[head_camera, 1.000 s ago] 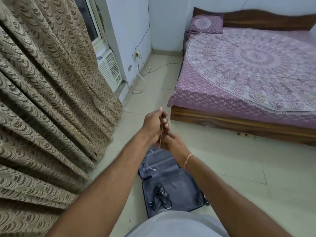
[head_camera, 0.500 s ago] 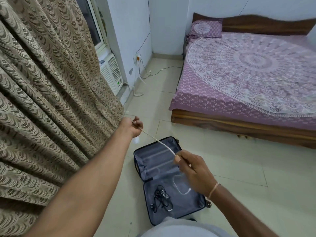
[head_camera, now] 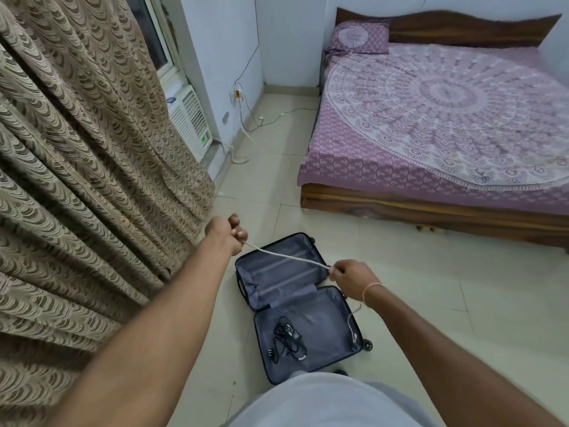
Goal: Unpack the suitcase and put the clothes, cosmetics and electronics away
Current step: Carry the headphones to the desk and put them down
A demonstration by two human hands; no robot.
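A dark suitcase (head_camera: 345, 298) lies open on the floor below my hands, its grey lining bare in the far half. A black charger with its coiled cable (head_camera: 289, 337) lies in the near half. I hold a white cable (head_camera: 286, 256) stretched straight above the suitcase. My left hand (head_camera: 229, 232) grips one end near the curtain. My right hand (head_camera: 351, 280) pinches the cable further along, and the loose end (head_camera: 352, 326) dangles below that hand over the suitcase's right edge.
A patterned beige curtain (head_camera: 86, 155) hangs along the left. A low wooden bed (head_camera: 431, 211) with a purple printed cover fills the right. A white air cooler (head_camera: 191, 118) and wall socket with cords (head_camera: 238, 97) sit by the far wall. Pale tiled floor surrounds the suitcase.
My hands were together in front of me a second ago; they have drawn apart, pulling the white cable straight. My right hand has since moved right along it.
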